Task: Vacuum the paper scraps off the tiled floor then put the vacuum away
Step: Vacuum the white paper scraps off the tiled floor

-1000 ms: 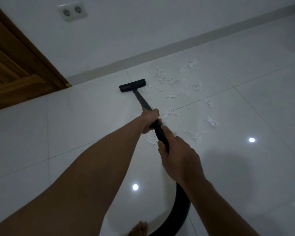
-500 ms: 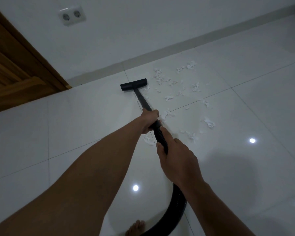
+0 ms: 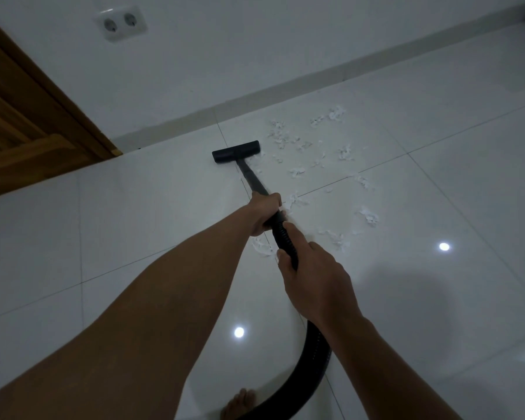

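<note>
Where the black nozzle (image 3: 235,151) rests, torn white scraps (image 3: 297,171) begin.

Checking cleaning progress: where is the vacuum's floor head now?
Head view, upper centre: the floor head sits on the tiled floor near the baseboard, at the left edge of the paper scraps.

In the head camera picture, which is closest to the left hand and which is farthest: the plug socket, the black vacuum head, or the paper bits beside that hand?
From the left hand:
1. The paper bits, just right of it on the floor.
2. The vacuum head, ahead, at the end of the tube.
3. The plug socket, high on the wall, far left.
</note>
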### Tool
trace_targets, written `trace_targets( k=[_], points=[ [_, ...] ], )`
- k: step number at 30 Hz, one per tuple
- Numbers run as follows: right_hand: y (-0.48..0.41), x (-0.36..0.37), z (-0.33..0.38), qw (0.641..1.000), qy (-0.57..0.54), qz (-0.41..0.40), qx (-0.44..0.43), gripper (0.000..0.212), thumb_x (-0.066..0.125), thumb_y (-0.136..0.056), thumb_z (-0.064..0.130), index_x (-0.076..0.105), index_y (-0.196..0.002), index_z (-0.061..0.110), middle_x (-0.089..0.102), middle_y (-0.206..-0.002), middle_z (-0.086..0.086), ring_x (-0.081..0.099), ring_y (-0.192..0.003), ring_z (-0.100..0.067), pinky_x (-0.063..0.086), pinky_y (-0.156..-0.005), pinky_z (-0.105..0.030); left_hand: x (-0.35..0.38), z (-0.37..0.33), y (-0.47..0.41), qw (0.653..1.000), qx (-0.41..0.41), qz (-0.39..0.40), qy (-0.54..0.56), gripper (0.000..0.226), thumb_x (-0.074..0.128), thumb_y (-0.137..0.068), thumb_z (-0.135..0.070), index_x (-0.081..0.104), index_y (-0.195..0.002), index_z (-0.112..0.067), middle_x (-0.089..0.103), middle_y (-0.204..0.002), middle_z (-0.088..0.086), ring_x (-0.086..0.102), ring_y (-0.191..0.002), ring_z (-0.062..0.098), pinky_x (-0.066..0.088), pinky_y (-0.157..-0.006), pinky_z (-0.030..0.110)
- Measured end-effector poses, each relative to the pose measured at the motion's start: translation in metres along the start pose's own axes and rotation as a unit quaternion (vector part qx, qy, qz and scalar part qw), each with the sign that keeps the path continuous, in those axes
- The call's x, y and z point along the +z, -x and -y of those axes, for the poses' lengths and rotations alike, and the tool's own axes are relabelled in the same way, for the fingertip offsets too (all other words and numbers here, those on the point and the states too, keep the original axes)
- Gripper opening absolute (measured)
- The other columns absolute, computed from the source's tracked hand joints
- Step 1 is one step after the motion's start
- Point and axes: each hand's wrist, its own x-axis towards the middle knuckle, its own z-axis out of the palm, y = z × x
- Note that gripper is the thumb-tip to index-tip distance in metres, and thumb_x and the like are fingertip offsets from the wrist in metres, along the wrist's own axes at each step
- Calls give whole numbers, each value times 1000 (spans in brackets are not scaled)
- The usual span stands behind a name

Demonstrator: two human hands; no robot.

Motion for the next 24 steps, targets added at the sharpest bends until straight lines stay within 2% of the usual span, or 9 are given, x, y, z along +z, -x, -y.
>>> trace_targets(
  k=[5,8,11,14,19,24],
  points=[
    [15,-7,-3,1000,1,1,-2,54,35,-103,45,14,-152,43,57,-96,3,61,-86,-19,53,-77,-38,5,7,13,1000,-2,5,4,55,48,-94,-10,28,-145,-6,56,-89,11,59,-61,14,52,-47,23],
    [27,-12,-8,1000,2,4,-1,53,34,-103,45,13,-152,44,57,-96,3,61,-85,-19,53,-77,-38,13,15,24,1000,-1,1,10,51,48,-93,-10,32,-142,-8,57,-95,12,60,-63,14,53,-53,27],
    [44,-14,-15,1000,8,12,-2,54,33,-104,46,12,-153,43,56,-97,3,60,-84,-19,52,-76,-37,20,25,36,1000,1,-1,15,51,48,-93,-9,31,-140,-11,56,-103,13,60,-61,14,54,-51,26],
    [59,-15,-24,1000,8,16,-1,54,33,-104,45,12,-154,42,54,-97,4,59,-84,-18,49,-74,-35,29,37,45,1000,6,-4,18,53,49,-93,-9,29,-142,-11,56,-102,13,60,-60,14,54,-49,24],
    [78,-14,-40,1000,6,18,-7,54,33,-104,45,12,-154,41,56,-98,3,60,-83,-15,54,-76,-34,42,55,52,1000,11,-4,21,57,49,-94,-9,26,-146,-12,55,-104,13,61,-60,14,54,-48,24],
    [91,-6,-45,1000,6,16,-5,53,34,-104,45,13,-153,43,57,-98,3,60,-83,-17,53,-75,-37,43,73,57,1000,2,1,21,56,48,-93,-9,27,-145,-11,55,-96,11,60,-57,13,54,-53,27]
  ],
)
